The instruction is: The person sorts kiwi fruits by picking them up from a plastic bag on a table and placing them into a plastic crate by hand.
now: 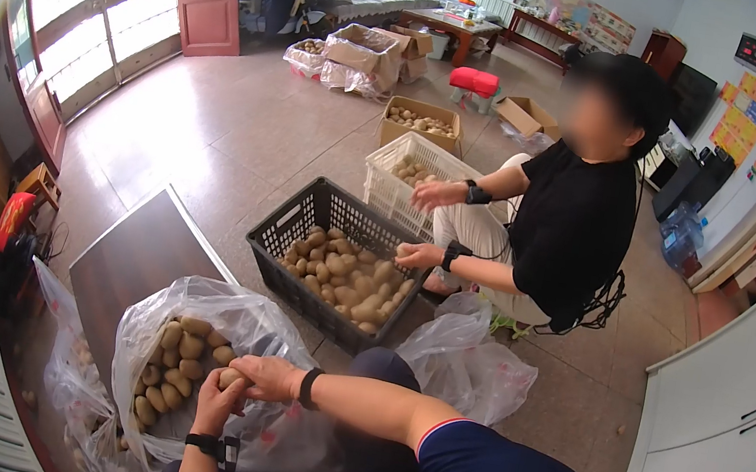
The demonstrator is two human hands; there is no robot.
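Observation:
My left hand (218, 405) and my right hand (272, 378) meet over the edge of a clear plastic bag (273, 318). Both sets of fingers are closed around one brown oval kiwifruit (231, 377), partly hidden by them. Inside the open bag lie several more kiwifruit (173, 379), to the left of my hands. Just ahead of me stands a black plastic crate (324, 314), its bottom covered with kiwifruit (348, 275).
A co-worker (576, 217) crouches by the crate, one hand holding a kiwifruit (405, 251). Beyond stand a white crate (384, 193) and a cardboard box (423, 112) with kiwifruit. An empty-looking plastic bag (467, 357) lies right; a dark board (151, 251) lies left.

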